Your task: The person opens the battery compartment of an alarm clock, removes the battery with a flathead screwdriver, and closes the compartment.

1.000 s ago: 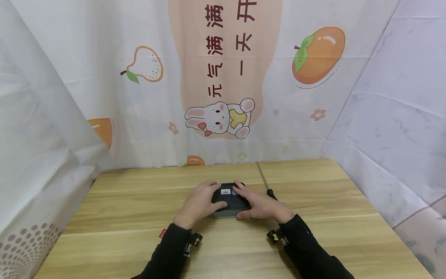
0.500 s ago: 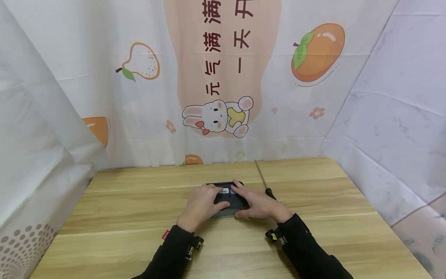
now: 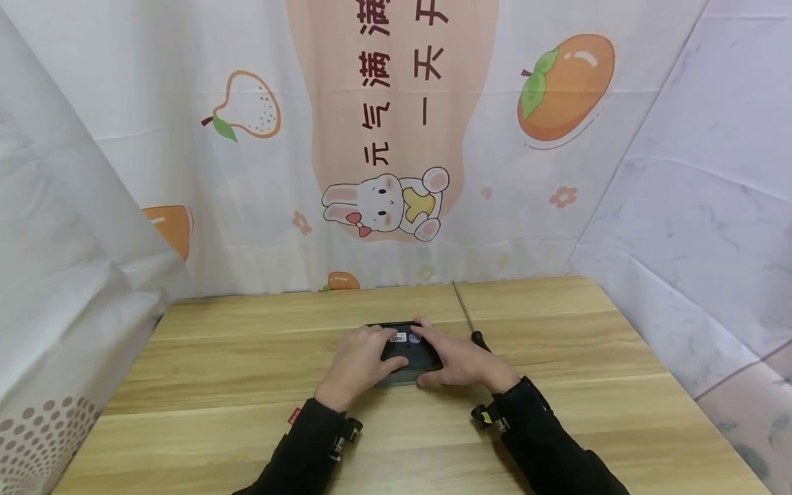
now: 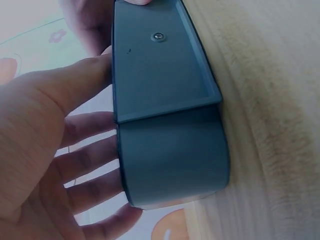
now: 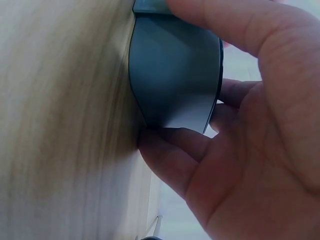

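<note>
Gripping from both ends: the left hand (image 3: 360,361) and right hand (image 3: 456,361) each have bent fingers round the dark box (image 3: 414,357), parted only by its bulk, low at mid-table. Uneven pressure could skew it here, or a smooth end slip free! Just beyond the right hand lies the screwdriver (image 3: 479,339), shaft reaching the wooden table's (image 3: 247,385) far edge; one careless sweep might send it rolling.
</note>
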Demonstrator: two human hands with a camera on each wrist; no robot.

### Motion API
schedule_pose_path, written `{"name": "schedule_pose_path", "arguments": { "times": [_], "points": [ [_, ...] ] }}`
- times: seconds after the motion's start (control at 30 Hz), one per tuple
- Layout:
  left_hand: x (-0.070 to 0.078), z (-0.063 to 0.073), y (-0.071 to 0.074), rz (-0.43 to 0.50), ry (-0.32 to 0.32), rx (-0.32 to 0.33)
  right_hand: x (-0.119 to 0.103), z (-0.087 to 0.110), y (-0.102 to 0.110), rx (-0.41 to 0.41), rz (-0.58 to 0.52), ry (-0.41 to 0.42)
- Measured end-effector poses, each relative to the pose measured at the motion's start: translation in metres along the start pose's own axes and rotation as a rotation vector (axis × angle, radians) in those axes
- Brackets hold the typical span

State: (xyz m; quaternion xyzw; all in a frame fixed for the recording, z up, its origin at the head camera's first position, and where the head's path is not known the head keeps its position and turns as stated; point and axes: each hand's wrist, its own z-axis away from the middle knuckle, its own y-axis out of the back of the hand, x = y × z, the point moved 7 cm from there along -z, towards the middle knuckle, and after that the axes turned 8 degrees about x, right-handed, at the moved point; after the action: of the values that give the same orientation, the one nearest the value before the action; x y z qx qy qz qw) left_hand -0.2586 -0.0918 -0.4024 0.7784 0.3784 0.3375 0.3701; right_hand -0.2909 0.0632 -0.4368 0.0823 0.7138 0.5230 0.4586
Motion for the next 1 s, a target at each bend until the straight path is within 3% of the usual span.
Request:
{"name": "schedule_pose_path", "arguments": {
  "times": [0.2,0.5,0.83,1.0],
  "points": [
    [0.000,-0.001,-0.002,-0.002,-0.006,-0.003,0.001,0.000,0.000,-0.003,-0.012,0.001],
    [0.001,-0.001,-0.002,0.071,-0.008,-0.054,-0.001,0.000,0.000,-0.010,-0.016,0.014],
    [0.010,-0.001,-0.004,0.060,-0.127,-0.049,0.002,-0.001,0.000,-0.013,-0.008,0.011],
    [0.013,0.000,-0.004,0.045,-0.156,-0.058,0.002,-0.001,0.000,-0.018,-0.002,0.012]
  ]
}}
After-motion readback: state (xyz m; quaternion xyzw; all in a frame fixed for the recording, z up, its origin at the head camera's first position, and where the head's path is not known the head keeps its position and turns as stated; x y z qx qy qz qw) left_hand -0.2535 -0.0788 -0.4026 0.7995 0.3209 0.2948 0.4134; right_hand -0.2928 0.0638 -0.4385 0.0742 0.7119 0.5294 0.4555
